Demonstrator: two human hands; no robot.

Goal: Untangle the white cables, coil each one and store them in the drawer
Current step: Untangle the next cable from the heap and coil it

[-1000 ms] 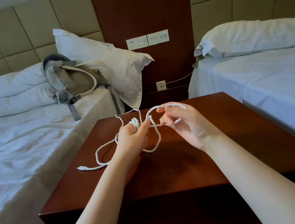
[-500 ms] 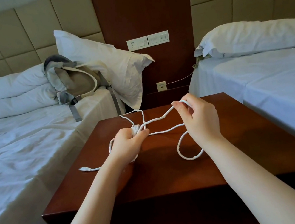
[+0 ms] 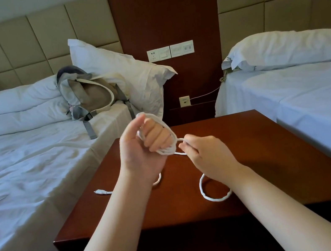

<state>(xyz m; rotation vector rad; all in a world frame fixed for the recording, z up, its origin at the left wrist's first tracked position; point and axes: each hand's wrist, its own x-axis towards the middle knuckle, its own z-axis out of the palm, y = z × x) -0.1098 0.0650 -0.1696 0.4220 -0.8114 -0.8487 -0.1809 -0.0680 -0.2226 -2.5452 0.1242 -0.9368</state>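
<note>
White cable (image 3: pixel 170 133) is wound around the curled fingers of your left grip (image 3: pixel 142 151) above the desk (image 3: pixel 275 150); your right grip (image 3: pixel 209 154) pinches the feeding strand. Slacken either and turns could slip off; the trailing loop (image 3: pixel 207 194) may snag.

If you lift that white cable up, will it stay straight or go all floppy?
Probably floppy: the white cable wraps tightly around the left hand and lies in a loose loop on the table. It is likely light, since the right hand holds it with just a pinch.
</note>
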